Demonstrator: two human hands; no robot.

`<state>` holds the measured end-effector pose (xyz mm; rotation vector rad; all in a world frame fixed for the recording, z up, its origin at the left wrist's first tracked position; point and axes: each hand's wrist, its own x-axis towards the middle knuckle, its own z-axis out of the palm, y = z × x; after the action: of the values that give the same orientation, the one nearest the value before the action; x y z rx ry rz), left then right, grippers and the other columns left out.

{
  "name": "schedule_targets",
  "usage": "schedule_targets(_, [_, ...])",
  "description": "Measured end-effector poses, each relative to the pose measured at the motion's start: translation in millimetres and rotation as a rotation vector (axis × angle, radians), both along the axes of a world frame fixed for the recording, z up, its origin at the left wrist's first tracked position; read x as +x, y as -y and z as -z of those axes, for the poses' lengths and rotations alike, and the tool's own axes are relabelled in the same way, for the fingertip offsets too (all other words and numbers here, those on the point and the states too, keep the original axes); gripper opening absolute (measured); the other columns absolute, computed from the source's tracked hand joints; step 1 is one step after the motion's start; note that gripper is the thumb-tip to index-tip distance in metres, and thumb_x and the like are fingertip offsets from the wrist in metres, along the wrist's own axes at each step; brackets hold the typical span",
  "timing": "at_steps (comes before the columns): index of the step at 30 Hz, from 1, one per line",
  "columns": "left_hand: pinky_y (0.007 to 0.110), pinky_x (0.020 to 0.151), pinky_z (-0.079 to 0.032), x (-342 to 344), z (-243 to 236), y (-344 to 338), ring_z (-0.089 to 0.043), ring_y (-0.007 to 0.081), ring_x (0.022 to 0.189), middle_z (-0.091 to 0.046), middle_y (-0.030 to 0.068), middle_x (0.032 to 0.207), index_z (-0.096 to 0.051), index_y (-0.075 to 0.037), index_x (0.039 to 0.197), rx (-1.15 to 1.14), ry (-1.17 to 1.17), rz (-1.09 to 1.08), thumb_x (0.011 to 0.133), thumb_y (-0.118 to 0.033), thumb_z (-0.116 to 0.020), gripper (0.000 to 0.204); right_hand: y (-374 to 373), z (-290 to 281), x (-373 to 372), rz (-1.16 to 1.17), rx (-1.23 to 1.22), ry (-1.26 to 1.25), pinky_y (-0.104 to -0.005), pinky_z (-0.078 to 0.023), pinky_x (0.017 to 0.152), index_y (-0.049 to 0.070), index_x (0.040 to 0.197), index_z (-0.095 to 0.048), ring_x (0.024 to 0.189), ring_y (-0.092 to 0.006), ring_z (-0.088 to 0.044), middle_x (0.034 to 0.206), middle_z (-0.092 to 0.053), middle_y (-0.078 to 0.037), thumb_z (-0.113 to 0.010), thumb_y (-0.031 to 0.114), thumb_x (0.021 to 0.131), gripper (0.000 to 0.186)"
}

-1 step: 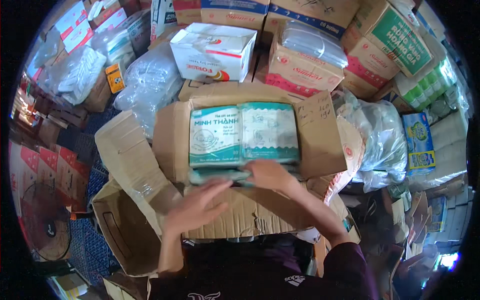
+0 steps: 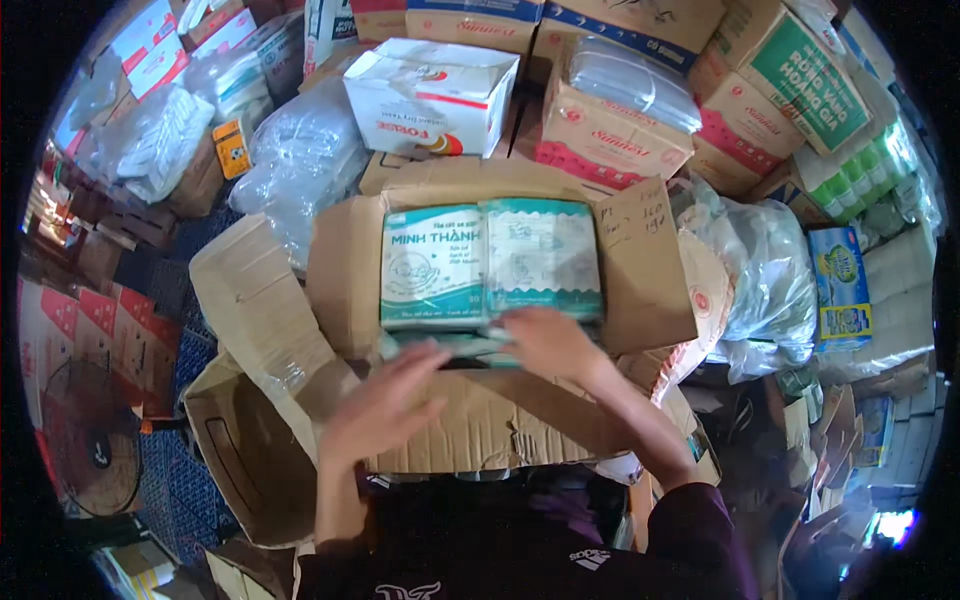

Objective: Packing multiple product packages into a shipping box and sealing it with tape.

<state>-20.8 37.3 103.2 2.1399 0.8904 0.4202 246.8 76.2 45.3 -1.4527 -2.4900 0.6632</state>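
Observation:
An opened cardboard carton (image 2: 345, 280) stands in front of me, its flaps folded outward. Inside, two teal-and-white plastic packets lie side by side: the left packet (image 2: 432, 268) bears print, the right packet (image 2: 543, 250) a wavy teal border. Along the near wall, more teal packets (image 2: 450, 347) show only their edges. My right hand (image 2: 550, 342) reaches over the near side, its fingers curled against a packet's edge; the fingertips are partly hidden. Over the near flap, my left hand (image 2: 385, 405) is open, fingers stretched toward the near packets, holding nothing.
An empty-looking brown box (image 2: 250, 450) lies to the left. Behind the carton stand a white box (image 2: 432, 100) and stacked brown cartons (image 2: 610, 140). Clear plastic bags of goods (image 2: 765, 275) sit at the right, and a fan (image 2: 97, 440) stands at the far left.
My left hand has drawn back slightly to the left, away from the near packets. My right hand stays at the packets with a small shift.

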Motion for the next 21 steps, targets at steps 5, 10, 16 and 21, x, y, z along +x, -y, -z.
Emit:
schedule_targets(5, [0.045,0.102,-0.031,-22.5,14.0,-15.1,-0.036,0.0363,0.126,-0.042,0.0219,0.133,-0.045,0.0,0.126,-0.027,-0.093,-0.656,0.085,-0.026,-0.057,0.05,7.6,-95.2,30.9,0.404,0.3,-0.007,-0.0384,-0.043,0.094,0.006,0.112,-0.059,0.109,-0.0342,-0.054,0.117,-0.057,-0.018,-0.067,0.014,0.076,0.038])
schedule_targets(10, [0.051,0.097,-0.033,-16.7,55.8,-37.5,-0.04,0.0403,0.119,-0.045,0.0243,0.127,-0.04,0.006,0.126,0.367,-0.445,-1.029,0.081,-0.027,-0.06,0.059,15.2,-94.8,78.5,0.878,0.673,0.491,-0.0439,-0.035,0.1,0.004,0.128,-0.046,0.117,-0.0382,-0.046,0.125,-0.051,-0.02,-0.06,0.029,0.081,0.055])
schedule_targets(16, [0.045,0.095,-0.036,-0.6,91.6,-55.9,-0.046,0.044,0.111,-0.05,0.0288,0.121,-0.031,0.004,0.133,-0.019,0.066,-1.221,0.081,-0.042,-0.06,0.075,26.3,-91.3,61.1,0.995,0.353,0.37,-0.0461,-0.045,0.084,0.006,0.133,-0.038,0.084,-0.0383,-0.061,0.092,-0.065,-0.02,-0.061,0.03,0.079,0.063])
schedule_targets(21, [0.042,0.097,-0.036,0.0,103.6,-55.7,-0.046,0.0391,0.116,-0.052,0.0277,0.119,-0.034,0.0,0.134,-0.06,0.302,-1.348,0.082,-0.028,-0.059,0.064,27.1,-77.0,20.3,0.629,0.016,-0.013,-0.0461,-0.047,0.071,0.004,0.123,-0.05,0.078,-0.038,-0.061,0.086,-0.063,-0.021,-0.061,0.035,0.08,0.054])
